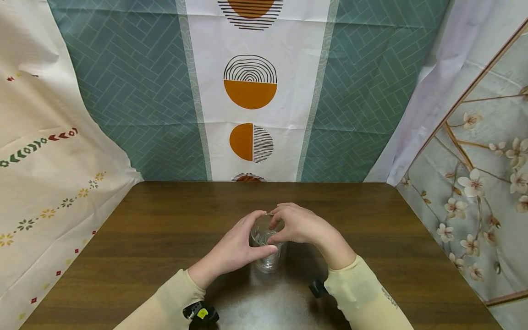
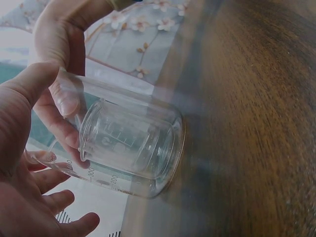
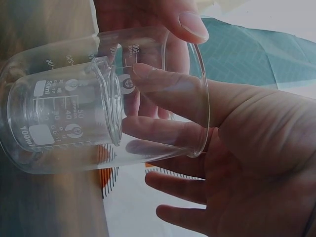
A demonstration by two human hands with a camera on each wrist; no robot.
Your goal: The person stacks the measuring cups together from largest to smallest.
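A large clear glass beaker (image 1: 270,265) stands upright on the table in the head view. Inside it sit smaller nested beakers (image 3: 59,116), with 100ml and 50ml markings showing in the right wrist view. My left hand (image 1: 236,245) holds the large beaker near its rim, thumb on the near side and fingers on the far side. From above, my right hand (image 1: 300,225) reaches in over the rim. Its thumb and index finger extend inside the large beaker, tips close to the inner beakers' rim (image 3: 114,103), while the other fingers stay outside the glass.
The brown wooden table (image 1: 165,220) ends at a back edge against a patterned green and white cloth (image 1: 136,91). A cream cloth (image 1: 49,114) hangs at the left, a floral one (image 1: 466,220) at the right. A dark device is strapped near each wrist.
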